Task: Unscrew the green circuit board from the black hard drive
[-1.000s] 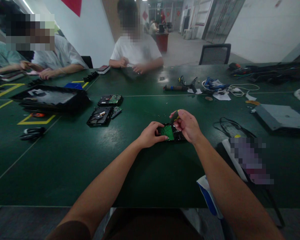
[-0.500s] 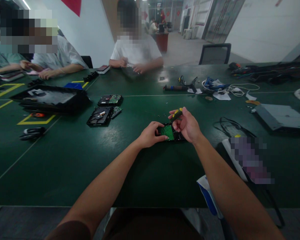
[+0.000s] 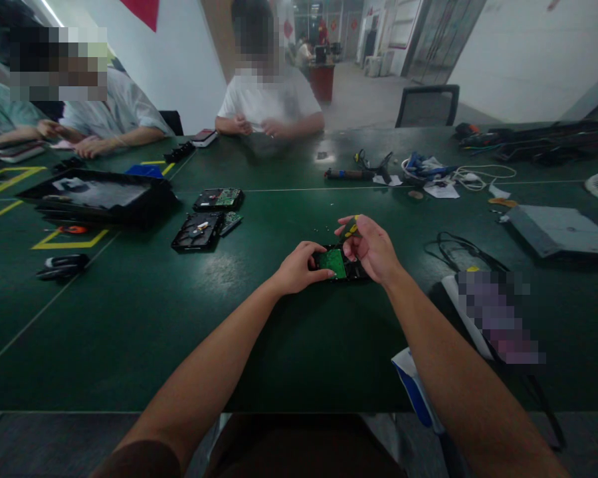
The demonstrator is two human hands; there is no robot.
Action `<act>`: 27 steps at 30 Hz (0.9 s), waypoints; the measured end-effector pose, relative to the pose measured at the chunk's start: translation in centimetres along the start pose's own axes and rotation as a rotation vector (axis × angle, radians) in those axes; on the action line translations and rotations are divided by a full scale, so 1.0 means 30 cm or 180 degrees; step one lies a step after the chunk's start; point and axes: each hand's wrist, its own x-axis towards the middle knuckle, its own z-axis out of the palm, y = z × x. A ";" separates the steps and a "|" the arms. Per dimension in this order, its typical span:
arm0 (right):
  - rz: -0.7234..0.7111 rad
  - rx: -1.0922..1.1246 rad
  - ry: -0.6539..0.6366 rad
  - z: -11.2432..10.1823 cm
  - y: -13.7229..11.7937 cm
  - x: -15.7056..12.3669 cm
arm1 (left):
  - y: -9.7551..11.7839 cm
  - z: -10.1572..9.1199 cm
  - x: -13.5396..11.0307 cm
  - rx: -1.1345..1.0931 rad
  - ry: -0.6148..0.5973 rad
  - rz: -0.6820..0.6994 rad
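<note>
A hard drive (image 3: 333, 263) with a green circuit board on top lies on the green table in front of me. My left hand (image 3: 301, 267) grips its left end, the thumb along the near edge and the fingers on the far side. Above the drive's right part, my right hand (image 3: 370, 249) is closed round the yellow and dark handle of a screwdriver (image 3: 349, 229). The screwdriver's tip is hidden or too fine to make out. Several tiny screws (image 3: 327, 229) lie just beyond the drive.
Left of my hands lie another hard drive (image 3: 218, 198), an opened drive case (image 3: 197, 231) and a loose circuit board (image 3: 230, 223). Farther left stands a black tray (image 3: 99, 196). A grey metal box (image 3: 563, 229) and a cabled device (image 3: 493, 318) are at right. People sit across the table.
The screwdriver handle in my right hand has turned and tilted slightly, with the fingers shifting round it. My left hand stays on the hard drive.
</note>
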 end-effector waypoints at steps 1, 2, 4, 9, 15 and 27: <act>0.0021 0.0021 0.0022 0.001 0.002 0.001 | -0.001 0.001 0.000 -0.0002 0.0001 -0.0002; 0.0050 0.0039 0.0053 0.001 0.003 0.003 | -0.002 0.002 0.000 -0.0004 -0.0002 -0.0005; 0.0105 0.0039 0.0098 0.000 0.005 0.004 | -0.002 0.002 0.000 -0.0002 -0.0014 -0.0008; 0.0078 -0.0053 0.0116 -0.005 0.002 0.001 | 0.004 -0.003 -0.002 0.0004 -0.0030 0.0004; -0.0024 0.0058 0.0082 -0.007 -0.004 -0.001 | 0.002 0.000 -0.002 0.0007 -0.0024 -0.0030; 0.0113 0.0141 0.0045 -0.008 0.005 0.006 | 0.004 -0.002 -0.003 0.0013 -0.0018 -0.0029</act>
